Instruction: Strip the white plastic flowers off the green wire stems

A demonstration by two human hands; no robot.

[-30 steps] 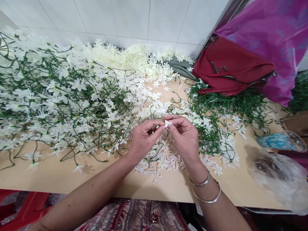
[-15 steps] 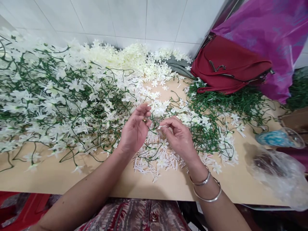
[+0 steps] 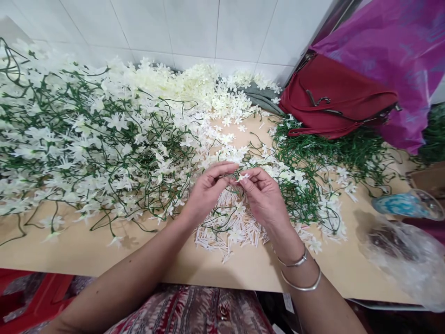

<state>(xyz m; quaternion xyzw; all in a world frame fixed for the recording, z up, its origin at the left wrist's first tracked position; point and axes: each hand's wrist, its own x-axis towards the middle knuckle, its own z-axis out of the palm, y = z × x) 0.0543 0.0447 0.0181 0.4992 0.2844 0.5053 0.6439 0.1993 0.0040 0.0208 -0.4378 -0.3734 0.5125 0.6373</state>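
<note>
Pinched between the thumb and forefinger of my right hand [image 3: 267,197] is a small white artificial flower [image 3: 242,177]. My left hand [image 3: 207,189] meets it from the left, its thumb and fingers closed at a thin green stem [image 3: 235,172] that is mostly hidden by the fingertips. Beneath both hands lies a loose heap of small white sticks [image 3: 234,229], with a few flowers and green stems on it. A big pile of white flowers on green stems [image 3: 104,139] spreads to the left of my left hand.
Loose white blossoms [image 3: 198,83] lie along the tiled wall. Green stems [image 3: 302,153] are heaped at right, below a red bag [image 3: 340,95] and a purple plastic sheet [image 3: 392,55]. A blue-and-white cup [image 3: 399,204] and a clear plastic bag [image 3: 406,260] occupy the table's right end.
My left hand, more open before, has moved right and closed its fingers near my right hand's fingertips. The right hand keeps its pinch; the white flower now shows more clearly.
</note>
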